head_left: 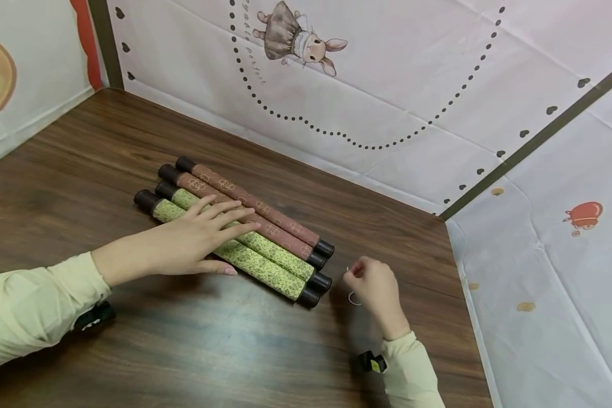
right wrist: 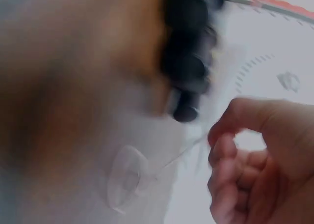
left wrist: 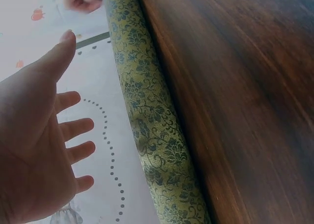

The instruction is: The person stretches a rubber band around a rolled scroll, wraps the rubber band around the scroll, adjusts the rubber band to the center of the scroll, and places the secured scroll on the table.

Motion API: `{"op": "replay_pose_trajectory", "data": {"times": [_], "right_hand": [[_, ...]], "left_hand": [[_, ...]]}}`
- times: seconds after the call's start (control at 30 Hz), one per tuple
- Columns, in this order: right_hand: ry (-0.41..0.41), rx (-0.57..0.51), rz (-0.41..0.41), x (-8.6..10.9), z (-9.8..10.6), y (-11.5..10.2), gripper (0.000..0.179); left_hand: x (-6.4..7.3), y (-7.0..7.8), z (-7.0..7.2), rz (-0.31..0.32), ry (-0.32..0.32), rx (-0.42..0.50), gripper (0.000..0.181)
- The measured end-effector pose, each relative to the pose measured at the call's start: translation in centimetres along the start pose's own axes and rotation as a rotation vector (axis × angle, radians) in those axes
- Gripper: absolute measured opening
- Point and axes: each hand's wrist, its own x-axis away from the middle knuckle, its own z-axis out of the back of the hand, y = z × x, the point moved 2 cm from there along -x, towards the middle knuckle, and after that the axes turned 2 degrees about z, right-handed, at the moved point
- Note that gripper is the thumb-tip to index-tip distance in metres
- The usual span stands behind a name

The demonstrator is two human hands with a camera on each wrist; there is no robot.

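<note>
Four... Several rolled scrolls with dark end knobs lie side by side on the table. The front pair of green patterned scrolls (head_left: 270,271) is nearest me; behind it lies the pair of reddish-brown scrolls (head_left: 257,212). My left hand (head_left: 199,238) reaches over the green scrolls, palm down, fingers straight and spread, overlapping the brown ones in the head view. In the left wrist view, a green scroll (left wrist: 147,111) runs past the hand. Off the scrolls' right ends, my right hand (head_left: 374,286) pinches a thin white cord (right wrist: 184,153) between thumb and forefinger; a ring-shaped loop (head_left: 355,298) hangs below.
The dark wood-grain table (head_left: 224,345) bears the scrolls. A white printed sheet (head_left: 387,102) with a rabbit picture rises behind it, with further printed sheets at left and right. A black wrist camera (head_left: 371,361) sits at the right sleeve.
</note>
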Motion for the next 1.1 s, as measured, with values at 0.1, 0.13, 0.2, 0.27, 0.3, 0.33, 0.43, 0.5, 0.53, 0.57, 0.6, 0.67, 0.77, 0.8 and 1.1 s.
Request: {"op": "replay_pose_trajectory", "data": {"times": [0.1,0.13,0.2,0.27,0.3,0.33,0.43,0.5,0.53,0.57,0.6,0.67,0.77,0.8,1.1], "right_hand": [[0.042,-0.213,-0.013,-0.5,1.7,0.3,0.004],[0.047,-0.298,-0.014,-0.7,2.1,0.4,0.005],[0.049,-0.455,-0.024,-1.0,2.8,0.5,0.006],[0.031,-0.624,-0.037,-1.2,3.1,0.5,0.007],[0.016,-0.696,-0.044,-1.2,3.1,0.4,0.008],[0.0,-0.763,-0.05,-1.2,3.0,0.3,0.01],[-0.041,-0.901,-0.046,-1.1,2.6,-0.4,0.011],[-0.079,-0.939,-0.023,-0.9,2.3,-1.1,0.011],[-0.102,-0.949,-0.006,-0.8,2.1,-1.5,0.011],[-0.131,-0.954,0.014,-0.7,1.9,-2.0,0.011],[-0.164,-0.955,0.042,-0.5,1.7,-2.5,0.011],[-0.234,-0.951,0.103,-0.2,1.3,-3.5,0.012],[-0.321,-0.923,0.195,0.2,0.7,-5.0,0.011],[-0.346,-0.917,0.223,0.4,0.5,-5.5,0.011],[-0.492,-0.916,0.357,1.7,-0.3,-9.0,0.005]], "left_hand": [[-0.2,0.0,0.0,-0.014,0.013,-0.005,0.081],[-0.2,0.0,0.0,-0.017,0.019,-0.004,0.081],[-0.3,0.0,0.0,-0.028,0.036,-0.007,0.081],[-0.4,0.1,0.0,-0.037,0.044,-0.011,0.082],[-0.5,0.2,0.0,-0.043,0.046,-0.01,0.082],[-0.6,0.3,-0.1,-0.049,0.043,-0.01,0.081],[-1.0,0.8,0.0,-0.079,0.057,0.001,0.077],[-1.3,1.2,0.1,-0.106,0.081,0.013,0.073],[-1.5,1.4,0.1,-0.121,0.095,0.015,0.071],[-1.6,1.7,0.1,-0.135,0.11,0.02,0.069],[-1.8,2.0,0.1,-0.15,0.125,0.024,0.067],[-2.0,2.6,0.2,-0.175,0.152,0.037,0.065],[-2.5,3.4,0.2,-0.21,0.179,0.06,0.061],[-2.6,3.7,0.1,-0.223,0.183,0.07,0.06],[-3.6,5.4,-0.8,-0.34,0.226,0.098,0.03]]}}
